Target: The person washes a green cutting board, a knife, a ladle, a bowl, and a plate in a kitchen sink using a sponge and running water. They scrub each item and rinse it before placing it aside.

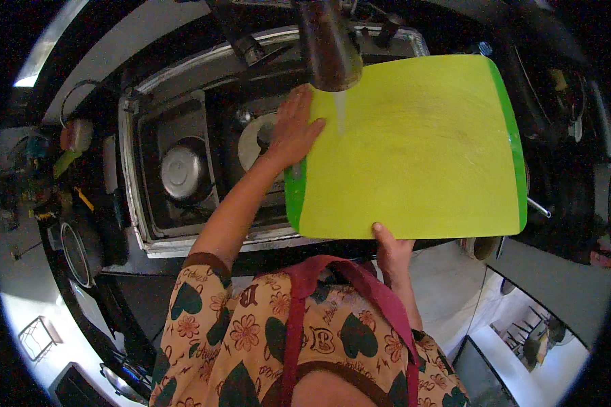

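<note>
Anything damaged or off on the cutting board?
Yes: dark, streaky marks across the upper middle of the yellow-green cutting board, standing out against its plainer lower half. Scratches or stains, can't tell which.

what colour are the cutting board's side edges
Bright green side edges on the yellow-green cutting board; best in head view.

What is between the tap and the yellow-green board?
A thin stream of water falls from the tap onto the yellow-green board, as the head view shows.

Left fingers (294, 103) extended, right thumb (381, 232) uppermost
</note>
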`<state>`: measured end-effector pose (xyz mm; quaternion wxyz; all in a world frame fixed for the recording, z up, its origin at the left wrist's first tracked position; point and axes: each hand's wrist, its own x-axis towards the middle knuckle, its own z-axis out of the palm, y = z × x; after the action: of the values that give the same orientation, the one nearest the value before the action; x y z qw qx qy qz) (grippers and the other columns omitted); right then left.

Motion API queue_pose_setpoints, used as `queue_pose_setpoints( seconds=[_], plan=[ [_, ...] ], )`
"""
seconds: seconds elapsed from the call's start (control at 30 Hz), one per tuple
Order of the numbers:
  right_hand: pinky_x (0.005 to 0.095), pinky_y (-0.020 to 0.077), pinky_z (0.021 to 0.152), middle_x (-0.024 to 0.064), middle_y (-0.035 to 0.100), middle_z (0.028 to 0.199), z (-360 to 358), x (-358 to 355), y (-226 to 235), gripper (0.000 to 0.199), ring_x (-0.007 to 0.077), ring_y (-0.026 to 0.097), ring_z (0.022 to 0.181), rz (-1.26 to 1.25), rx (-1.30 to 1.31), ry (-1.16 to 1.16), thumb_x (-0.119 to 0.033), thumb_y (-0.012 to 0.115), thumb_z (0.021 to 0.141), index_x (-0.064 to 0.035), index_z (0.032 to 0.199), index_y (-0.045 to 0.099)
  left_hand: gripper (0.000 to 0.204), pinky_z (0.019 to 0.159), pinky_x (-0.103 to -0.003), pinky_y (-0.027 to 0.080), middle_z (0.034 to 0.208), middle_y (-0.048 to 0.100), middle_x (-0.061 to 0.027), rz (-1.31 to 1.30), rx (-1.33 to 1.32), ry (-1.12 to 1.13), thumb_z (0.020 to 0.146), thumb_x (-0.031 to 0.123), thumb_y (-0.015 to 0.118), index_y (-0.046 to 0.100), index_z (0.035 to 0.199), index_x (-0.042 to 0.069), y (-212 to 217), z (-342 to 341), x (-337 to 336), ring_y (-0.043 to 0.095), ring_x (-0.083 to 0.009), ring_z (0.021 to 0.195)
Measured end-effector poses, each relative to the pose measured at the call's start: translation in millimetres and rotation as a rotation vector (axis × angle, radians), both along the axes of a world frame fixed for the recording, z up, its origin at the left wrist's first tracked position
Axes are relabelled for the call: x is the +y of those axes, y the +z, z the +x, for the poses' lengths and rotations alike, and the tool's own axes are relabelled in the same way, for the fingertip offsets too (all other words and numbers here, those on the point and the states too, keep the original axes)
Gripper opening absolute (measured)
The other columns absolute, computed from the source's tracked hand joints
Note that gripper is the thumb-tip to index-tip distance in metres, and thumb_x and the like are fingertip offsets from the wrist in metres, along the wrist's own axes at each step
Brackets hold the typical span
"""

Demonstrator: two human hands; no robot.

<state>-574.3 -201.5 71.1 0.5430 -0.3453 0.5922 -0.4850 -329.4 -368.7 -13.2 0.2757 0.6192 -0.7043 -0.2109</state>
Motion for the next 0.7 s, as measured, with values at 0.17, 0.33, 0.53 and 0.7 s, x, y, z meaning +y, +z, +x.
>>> queue_pose_setpoints(
  seconds=[0.17,0.33,0.53,0.7],
  plan=[
    [0.0340,0.0442,0.090,0.0089,0.057,0.111,12.8,4.6,18.7,0.049,0.0200,0.055,0.101,0.087,-0.129,0.174,-0.006,0.072,0.075,0.0014,0.118,0.049,0.051,0.105,-0.041,0.033,0.139,0.040,-0.0216,-0.024,-0.076,0.144,0.096,0.030,0.043,0.037,0.137,0.000,-32.2,77.5,26.0,0.039,-0.0378,0.128],
    [0.0338,0.0440,0.090,0.0087,0.057,0.109,35.8,9.9,3.7,0.045,0.0201,0.055,0.100,0.108,-0.356,0.276,-0.008,0.069,0.076,0.0020,0.116,0.051,0.044,0.093,-0.042,0.044,0.118,0.059,-0.0186,0.310,-0.019,0.178,0.096,0.031,0.042,0.048,0.130,0.003,-33.2,172.0,50.0,0.056,-0.0377,0.108],
    [0.0379,0.0414,0.098,0.0136,0.051,0.124,38.6,-6.0,7.1,0.064,0.0277,0.051,0.115,0.351,-0.523,0.323,-0.002,0.064,0.074,0.0015,0.131,0.035,0.041,0.074,-0.046,0.047,0.089,0.064,-0.0230,0.188,-0.339,0.230,0.096,0.035,0.042,0.067,0.093,0.002,6.8,195.2,87.7,0.060,-0.0407,0.081],
    [0.0407,0.0438,0.097,0.0147,0.055,0.121,38.1,-33.1,-10.9,0.060,0.0290,0.055,0.111,0.362,-0.662,0.302,-0.006,0.064,0.075,0.0019,0.130,0.040,0.037,0.070,-0.045,0.046,0.087,0.064,-0.0219,0.379,-0.013,0.226,0.096,0.030,0.042,0.065,0.092,0.001,28.6,218.2,108.1,0.061,-0.0381,0.074]
  ],
)
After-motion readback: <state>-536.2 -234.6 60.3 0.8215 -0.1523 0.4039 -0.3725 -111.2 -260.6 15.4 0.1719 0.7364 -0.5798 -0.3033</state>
